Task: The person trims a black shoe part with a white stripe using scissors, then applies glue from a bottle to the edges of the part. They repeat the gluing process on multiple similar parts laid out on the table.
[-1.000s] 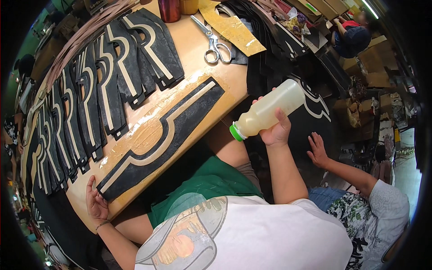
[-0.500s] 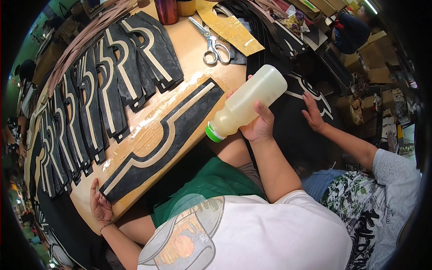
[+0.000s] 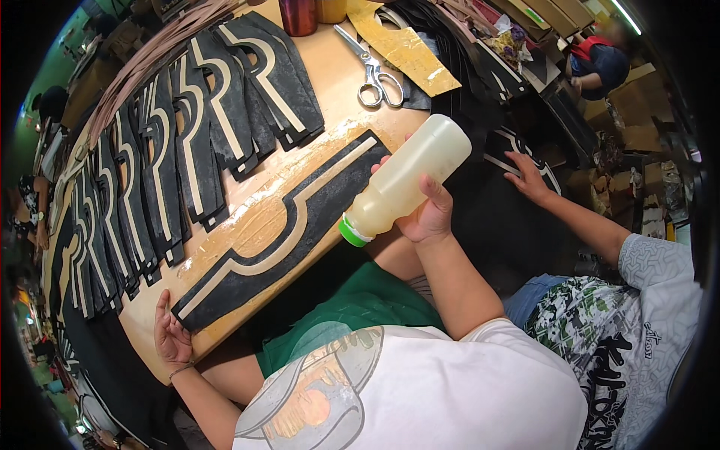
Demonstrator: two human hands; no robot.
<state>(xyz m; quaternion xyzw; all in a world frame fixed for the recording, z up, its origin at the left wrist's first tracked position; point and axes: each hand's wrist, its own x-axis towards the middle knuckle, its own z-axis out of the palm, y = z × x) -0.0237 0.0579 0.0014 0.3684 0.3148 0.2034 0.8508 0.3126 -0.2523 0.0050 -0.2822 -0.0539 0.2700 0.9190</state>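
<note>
My right hand (image 3: 425, 220) is wrapped round a translucent squeeze bottle (image 3: 412, 171) of pale yellowish liquid. The bottle is tilted with its green cap down to the left, above the table's near edge. A long black cut piece (image 3: 341, 184), with a curved cream strip along it, lies flat on the table under the bottle. By the left end of this piece, my left hand (image 3: 172, 334) rests at the table edge, fingers stretched and nothing held. Whether its fingertips touch the piece I cannot tell.
Several similar black pieces (image 3: 221, 127) overlap in a row along the table (image 3: 247, 202). Scissors (image 3: 375, 79), a yellow stained pattern piece (image 3: 409, 49) and a dark red cup (image 3: 298, 16) stand or lie at the back. On the right, a co-worker's hand (image 3: 531, 180) is over dark material.
The view has shifted, so the table and pieces appear farther right. Held in my right hand, the bottle has come slightly down, its cap still lowest. My left hand stays by the piece's end.
</note>
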